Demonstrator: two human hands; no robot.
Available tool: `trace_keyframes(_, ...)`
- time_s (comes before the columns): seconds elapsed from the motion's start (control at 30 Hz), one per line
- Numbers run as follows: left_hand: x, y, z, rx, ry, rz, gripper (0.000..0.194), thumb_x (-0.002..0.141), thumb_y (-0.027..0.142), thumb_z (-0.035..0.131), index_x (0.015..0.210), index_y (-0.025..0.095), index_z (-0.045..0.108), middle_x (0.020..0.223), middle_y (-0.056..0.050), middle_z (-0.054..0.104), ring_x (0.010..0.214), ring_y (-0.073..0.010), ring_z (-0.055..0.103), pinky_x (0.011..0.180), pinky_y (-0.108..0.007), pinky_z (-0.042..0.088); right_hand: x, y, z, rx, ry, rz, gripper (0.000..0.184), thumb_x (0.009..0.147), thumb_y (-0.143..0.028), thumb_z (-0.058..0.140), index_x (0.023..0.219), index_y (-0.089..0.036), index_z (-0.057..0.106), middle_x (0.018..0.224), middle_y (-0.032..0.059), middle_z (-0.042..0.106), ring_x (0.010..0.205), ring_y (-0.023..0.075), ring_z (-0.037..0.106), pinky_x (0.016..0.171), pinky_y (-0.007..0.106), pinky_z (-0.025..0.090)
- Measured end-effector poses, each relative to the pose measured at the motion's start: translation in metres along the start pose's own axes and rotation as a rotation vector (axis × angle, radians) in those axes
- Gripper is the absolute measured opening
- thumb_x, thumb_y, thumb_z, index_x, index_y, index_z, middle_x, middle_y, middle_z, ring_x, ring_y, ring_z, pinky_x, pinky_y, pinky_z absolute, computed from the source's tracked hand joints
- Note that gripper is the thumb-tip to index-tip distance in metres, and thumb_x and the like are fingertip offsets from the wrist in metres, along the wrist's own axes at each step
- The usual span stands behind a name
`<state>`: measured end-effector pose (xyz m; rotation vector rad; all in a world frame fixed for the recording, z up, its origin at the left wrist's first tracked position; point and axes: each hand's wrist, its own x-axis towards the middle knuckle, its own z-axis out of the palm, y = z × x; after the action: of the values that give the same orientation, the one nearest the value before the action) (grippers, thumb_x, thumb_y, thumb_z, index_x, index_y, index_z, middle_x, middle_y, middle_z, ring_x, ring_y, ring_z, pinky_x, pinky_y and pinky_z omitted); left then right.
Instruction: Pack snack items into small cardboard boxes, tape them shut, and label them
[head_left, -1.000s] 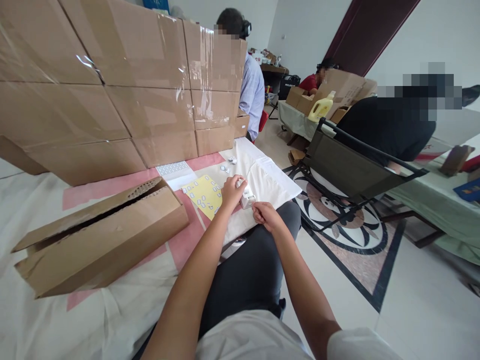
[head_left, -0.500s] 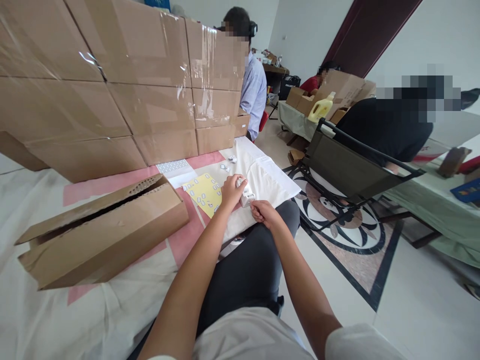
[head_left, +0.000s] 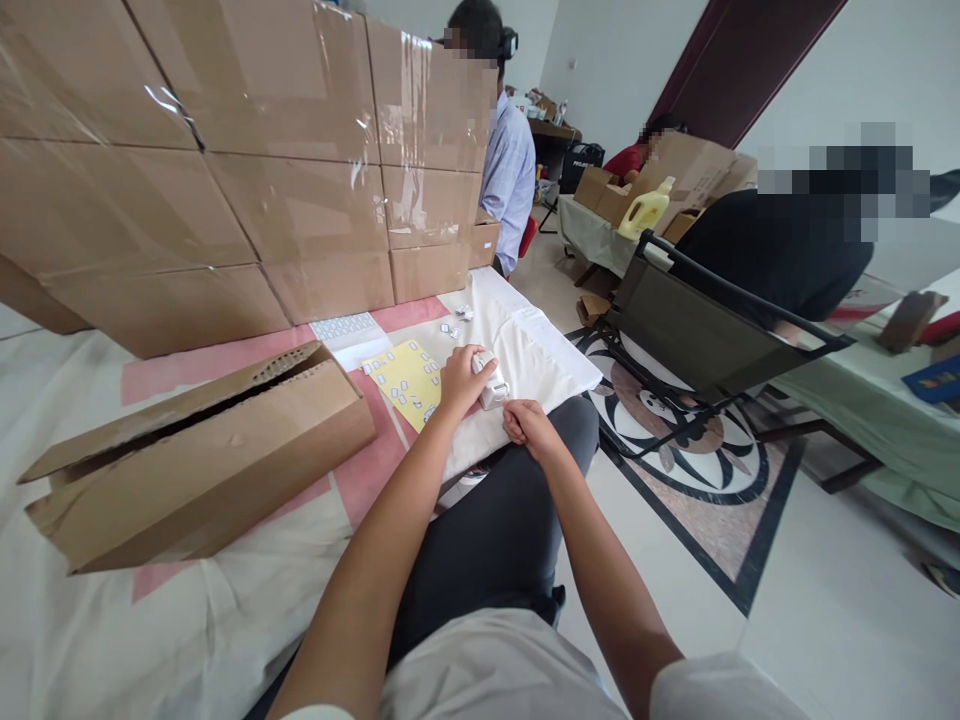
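My left hand [head_left: 463,379] is closed over a small white box-like object [head_left: 495,390] on the cloth-covered table, its fingers on the far and left sides. The object's exact kind does not show clearly. At its near end my right hand [head_left: 528,422] is closed, with the fingertips pinched close to its edge; anything between them is too small to make out. Left of my left hand lies a yellow sheet [head_left: 409,378] with several small white, dark-edged pieces on it. More small white pieces [head_left: 464,313] rest on the cloth just beyond my hands.
A long open cardboard box [head_left: 210,465] lies at the left. Stacked taped cartons [head_left: 300,215] wall off the table's back, with a white grid-patterned sheet [head_left: 343,328] before them. A folding chair [head_left: 705,320] with a seated person stands at right. Other people sit farther off.
The view has shifted slightly. The white object looks a little turned or tilted under my left hand, showing more of its near end. My right hand stays close to it.
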<state>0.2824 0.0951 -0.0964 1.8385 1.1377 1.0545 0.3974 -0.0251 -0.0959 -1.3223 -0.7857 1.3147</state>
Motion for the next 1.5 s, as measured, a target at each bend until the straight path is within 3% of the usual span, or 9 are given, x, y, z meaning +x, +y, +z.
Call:
trace_keyframes(0.57, -0.001, 0.001, -0.002, 0.016, -0.013, 0.013, 0.027, 0.089, 0.044, 0.064, 0.111, 0.029, 0.063, 0.122, -0.004, 0.064, 0.117, -0.0264, 0.06, 0.105, -0.044, 0.041, -0.001, 0.001, 0.003, -0.001, 0.05, 0.002, 0.035, 0.08, -0.034, 0.061, 0.052, -0.022, 0.044, 0.032, -0.0077, 0.034, 0.029, 0.0047, 0.022, 0.035, 0.022, 0.013)
trace_keyframes(0.8, -0.001, -0.001, -0.001, 0.021, -0.009, 0.008, 0.027, 0.089, 0.044, 0.063, 0.112, 0.029, 0.063, 0.122, -0.004, 0.065, 0.116, -0.0255, 0.061, 0.104, -0.042, 0.043, 0.007, -0.003, 0.005, -0.07, 0.09, 0.124, 0.029, 0.08, -0.027, 0.058, 0.056, -0.022, 0.042, 0.033, -0.0086, 0.034, 0.028, 0.0047, 0.023, 0.033, 0.021, 0.013)
trace_keyframes(1.1, 0.0, -0.006, 0.0, 0.032, -0.015, 0.042, 0.03, 0.089, 0.043, 0.062, 0.114, 0.027, 0.064, 0.123, -0.006, 0.065, 0.116, -0.0275, 0.062, 0.104, -0.043, 0.044, 0.01, -0.014, 0.003, -0.109, 0.05, 0.289, 0.025, 0.077, -0.021, 0.056, 0.058, -0.022, 0.041, 0.035, -0.01, 0.032, 0.028, 0.0046, 0.022, 0.033, 0.019, 0.014)
trace_keyframes(1.3, 0.003, -0.014, 0.005, 0.033, -0.011, 0.094, 0.032, 0.091, 0.047, 0.058, 0.115, 0.026, 0.063, 0.122, -0.007, 0.065, 0.115, -0.0279, 0.063, 0.102, -0.044, 0.046, 0.006, -0.008, 0.003, -0.114, 0.077, 0.208, 0.023, 0.076, -0.018, 0.053, 0.057, -0.022, 0.041, 0.033, -0.0104, 0.03, 0.028, 0.0047, 0.022, 0.033, 0.018, 0.014)
trace_keyframes(1.5, 0.0, -0.014, 0.005, 0.034, 0.018, 0.122, 0.03, 0.091, 0.047, 0.058, 0.113, 0.027, 0.064, 0.119, -0.006, 0.066, 0.113, -0.0275, 0.063, 0.102, -0.046, 0.047, -0.017, 0.005, -0.007, -0.083, -0.039, 0.095, 0.024, 0.073, -0.027, 0.056, 0.055, -0.023, 0.042, 0.033, -0.0102, 0.029, 0.029, 0.0055, 0.022, 0.035, 0.021, 0.016)
